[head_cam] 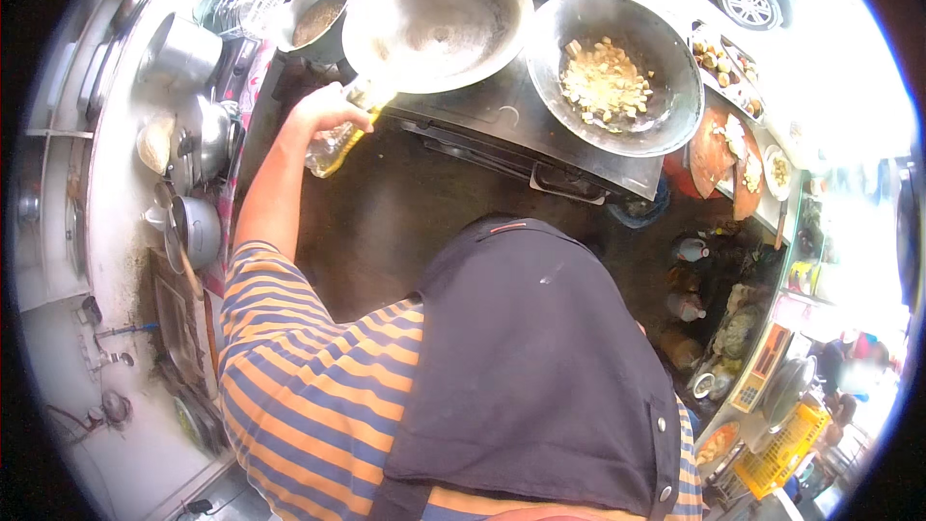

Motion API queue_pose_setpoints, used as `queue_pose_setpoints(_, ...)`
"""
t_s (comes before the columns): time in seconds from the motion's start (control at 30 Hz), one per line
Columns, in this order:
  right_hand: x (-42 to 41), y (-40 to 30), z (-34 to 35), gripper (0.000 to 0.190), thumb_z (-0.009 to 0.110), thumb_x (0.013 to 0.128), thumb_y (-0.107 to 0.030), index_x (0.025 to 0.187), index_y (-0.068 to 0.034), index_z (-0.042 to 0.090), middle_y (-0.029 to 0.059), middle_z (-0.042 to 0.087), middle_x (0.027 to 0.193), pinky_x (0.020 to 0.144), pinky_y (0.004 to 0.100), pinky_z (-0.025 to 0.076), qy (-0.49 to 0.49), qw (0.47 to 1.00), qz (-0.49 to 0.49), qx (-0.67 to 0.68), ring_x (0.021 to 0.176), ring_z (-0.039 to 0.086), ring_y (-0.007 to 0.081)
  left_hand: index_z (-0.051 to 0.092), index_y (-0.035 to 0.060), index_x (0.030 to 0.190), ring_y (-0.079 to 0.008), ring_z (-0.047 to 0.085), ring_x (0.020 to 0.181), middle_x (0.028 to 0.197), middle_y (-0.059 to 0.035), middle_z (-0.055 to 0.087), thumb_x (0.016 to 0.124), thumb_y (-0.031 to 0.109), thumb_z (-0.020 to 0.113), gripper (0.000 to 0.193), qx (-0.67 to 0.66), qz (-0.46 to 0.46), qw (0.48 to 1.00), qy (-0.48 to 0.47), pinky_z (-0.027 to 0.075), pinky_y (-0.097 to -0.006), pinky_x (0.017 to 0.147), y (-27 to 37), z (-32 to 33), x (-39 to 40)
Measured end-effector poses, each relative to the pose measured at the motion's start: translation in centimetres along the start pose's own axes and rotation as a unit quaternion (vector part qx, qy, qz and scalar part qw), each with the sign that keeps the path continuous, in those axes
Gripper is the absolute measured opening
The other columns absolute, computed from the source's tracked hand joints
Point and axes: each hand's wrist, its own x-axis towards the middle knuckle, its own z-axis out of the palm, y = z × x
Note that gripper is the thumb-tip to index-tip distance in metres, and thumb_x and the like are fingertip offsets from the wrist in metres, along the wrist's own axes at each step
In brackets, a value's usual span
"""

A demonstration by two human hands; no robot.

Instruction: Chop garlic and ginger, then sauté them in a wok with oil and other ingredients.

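My left hand [329,112] is closed around a clear bottle [333,148] of yellow oil, its neck tipped towards the near rim of a large metal wok [441,22]. Glare hides whether oil is flowing from it. To the right stands a second wok [629,116], holding pale diced pieces [606,79] in a heap. Both woks sit on a dark metal stove [499,119]. Behind the left wok's side is a pot [318,14] with brown contents. My right hand is out of view, apparently behind the dark apron [535,362].
At the right are cutting boards [712,152] with chopped food, a small plate [778,172], a knife [781,224] and a tray of vegetables [723,72]. Bottles [691,250] stand lower down. Pots [199,231] line the left counter. A yellow crate [781,449] lies at lower right.
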Motion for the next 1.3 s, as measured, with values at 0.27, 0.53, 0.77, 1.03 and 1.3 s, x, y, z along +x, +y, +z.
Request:
queue_pose_setpoints(0.27,0.0,-2.5,1.0,0.032,0.074,0.096,-0.029,0.105,0.001,0.067,0.0067,0.067,0.079,0.054,0.0298,0.046,0.065,0.979,0.021,0.195,0.064,0.060,0.0129,0.063,-0.0062,0.134,-0.0367,0.065,0.116,0.130,-0.0244,0.066,0.058,0.045,0.089,0.094,0.025,-0.053,0.998,0.015,0.061,-0.0527,0.079,-0.5,-6.4,4.3)
queue_pose_setpoints(0.53,-1.8,-0.5,2.7,0.039,0.078,0.092,-0.034,0.103,0.002,0.071,0.0118,0.074,0.090,0.073,0.0376,0.054,0.095,0.984,-0.005,0.150,0.077,0.067,0.0205,0.067,0.0011,0.132,-0.0328,0.060,0.125,0.135,-0.0234,0.064,0.060,0.044,0.085,0.086,0.038,0.071,0.992,0.099,0.050,-0.0424,0.104,6.2,-6.9,5.4)
queue_pose_setpoints(0.77,2.7,7.9,6.7,0.045,0.080,0.090,-0.037,0.104,0.005,0.072,0.0175,0.077,0.097,0.087,0.0398,0.055,0.072,0.996,0.028,0.041,0.094,0.072,0.0282,0.071,0.0005,0.123,-0.0293,0.061,0.118,0.129,-0.0212,0.067,0.065,0.028,0.085,0.065,0.021,0.223,0.973,0.055,0.050,-0.0373,0.100,5.7,-4.5,9.0)
queue_pose_setpoints(1.03,3.3,6.8,7.2,0.044,0.079,0.091,-0.035,0.105,0.006,0.072,0.0182,0.077,0.095,0.086,0.0397,0.055,0.062,0.994,0.028,0.089,0.093,0.072,0.0287,0.055,-0.0049,0.138,-0.0298,0.062,0.119,0.133,-0.0220,0.065,0.062,0.032,0.090,0.091,-0.041,0.135,0.989,0.050,0.052,-0.0411,0.100,3.4,-1.8,3.6)
queue_pose_setpoints(1.3,1.8,-0.9,3.5,0.033,0.076,0.093,-0.030,0.102,0.002,0.069,0.0108,0.071,0.080,0.055,0.0342,0.049,0.052,0.987,0.005,0.149,0.063,0.064,0.0178,0.043,-0.0052,0.144,-0.0379,0.064,0.125,0.134,-0.0280,0.065,0.065,0.054,0.091,0.110,-0.030,0.031,0.967,0.249,0.048,-0.0440,0.108,0.6,-0.9,-0.5)
